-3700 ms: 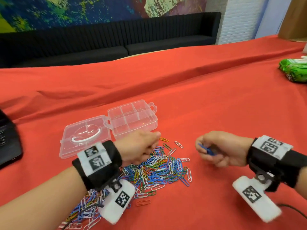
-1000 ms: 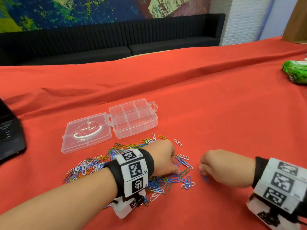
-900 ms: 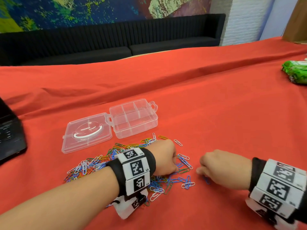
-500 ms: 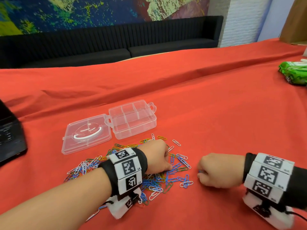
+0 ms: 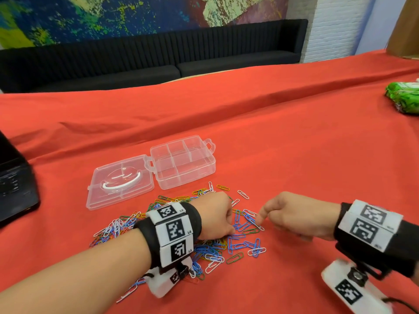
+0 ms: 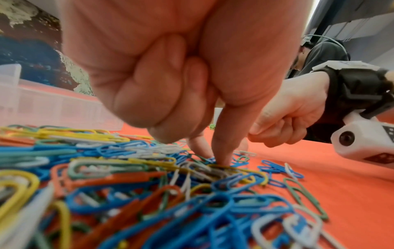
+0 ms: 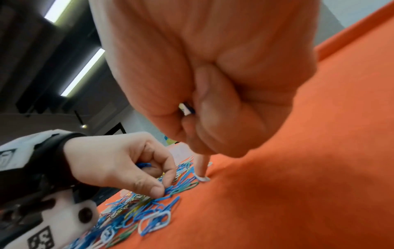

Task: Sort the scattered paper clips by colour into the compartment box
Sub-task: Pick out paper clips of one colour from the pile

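Observation:
A pile of coloured paper clips (image 5: 213, 245) lies on the red cloth in front of the clear compartment box (image 5: 186, 177), whose lid (image 5: 120, 182) lies open to its left. The compartments look empty. My left hand (image 5: 230, 232) is down on the pile's right part; its index finger (image 6: 221, 156) presses into the clips, and blue clips (image 7: 142, 165) sit in its curled fingers. My right hand (image 5: 260, 220) is at the pile's right edge. Its index finger (image 7: 201, 168) touches a white clip (image 7: 203, 179), while the curled fingers grip a blue clip (image 7: 188, 109).
A black laptop (image 5: 15, 184) sits at the left edge and a green packet (image 5: 405, 98) at the far right. A long fold crosses the red cloth behind the box. A black sofa (image 5: 147, 62) stands beyond the table. Another person (image 6: 319, 53) shows in the left wrist view.
My right hand has slid left to the pile's edge and stretched its index finger down onto a clip. My left hand has stayed on the pile with small finger movements.

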`<action>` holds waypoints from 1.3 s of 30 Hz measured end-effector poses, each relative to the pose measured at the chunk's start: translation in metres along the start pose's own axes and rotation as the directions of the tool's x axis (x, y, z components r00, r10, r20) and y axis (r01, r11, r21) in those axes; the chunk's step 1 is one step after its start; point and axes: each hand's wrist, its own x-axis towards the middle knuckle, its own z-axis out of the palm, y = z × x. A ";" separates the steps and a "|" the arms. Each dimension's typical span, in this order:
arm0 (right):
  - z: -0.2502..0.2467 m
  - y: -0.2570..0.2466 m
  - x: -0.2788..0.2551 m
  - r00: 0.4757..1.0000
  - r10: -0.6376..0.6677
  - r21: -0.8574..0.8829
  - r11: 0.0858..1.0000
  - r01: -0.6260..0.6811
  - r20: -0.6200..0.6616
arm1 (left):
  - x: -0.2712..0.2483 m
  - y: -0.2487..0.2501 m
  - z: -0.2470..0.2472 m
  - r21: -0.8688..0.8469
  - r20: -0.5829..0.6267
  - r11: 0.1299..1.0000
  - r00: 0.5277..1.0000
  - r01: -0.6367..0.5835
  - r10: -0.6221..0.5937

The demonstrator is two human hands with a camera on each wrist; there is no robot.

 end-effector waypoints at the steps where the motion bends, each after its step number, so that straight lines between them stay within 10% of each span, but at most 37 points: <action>1: 0.000 0.001 -0.001 1.000 -0.009 -0.052 0.999 0.008 -0.018 | 0.001 0.001 0.000 0.003 0.013 1.000 1.000 -0.008 0.008; 12: 0.005 -0.003 0.010 0.972 -0.153 -0.555 0.832 0.029 -0.179 | 0.000 0.003 0.002 0.115 0.044 0.993 0.999 -0.033 0.028; 17: -0.011 -0.005 0.002 0.979 -0.110 -0.538 0.843 -0.001 -0.174 | 0.000 -0.013 -0.009 -0.314 0.058 0.949 0.998 0.038 -0.021; 20: -0.010 -0.014 0.007 0.959 -0.157 -0.471 0.881 0.029 -0.235 | -0.002 -0.026 -0.016 -0.831 0.166 0.535 0.986 0.155 -0.028; 23: 0.003 -0.022 0.019 0.966 -0.155 -0.490 0.871 0.035 -0.206 | -0.003 -0.036 -0.021 -0.965 0.251 0.101 0.963 0.242 0.095; 27: 0.011 -0.025 0.028 0.968 -0.157 -0.553 0.833 0.024 -0.194 | -0.007 -0.043 -0.023 -0.952 0.220 -0.169 0.953 0.256 0.208; 31: -0.004 -0.016 0.020 0.982 -0.114 -0.446 0.894 0.037 -0.149 | -0.002 -0.034 -0.019 -0.971 0.238 0.038 0.971 0.237 0.025; 35: -0.014 -0.003 0.007 0.991 -0.008 0.073 0.997 0.018 -0.131 | 0.003 -0.020 -0.011 -0.475 0.040 0.880 0.999 0.013 0.006; 39: -0.018 0.005 0.003 0.994 0.079 0.583 0.805 -0.108 0.075 | 0.007 -0.010 -0.003 0.059 -0.002 0.996 0.998 -0.064 0.065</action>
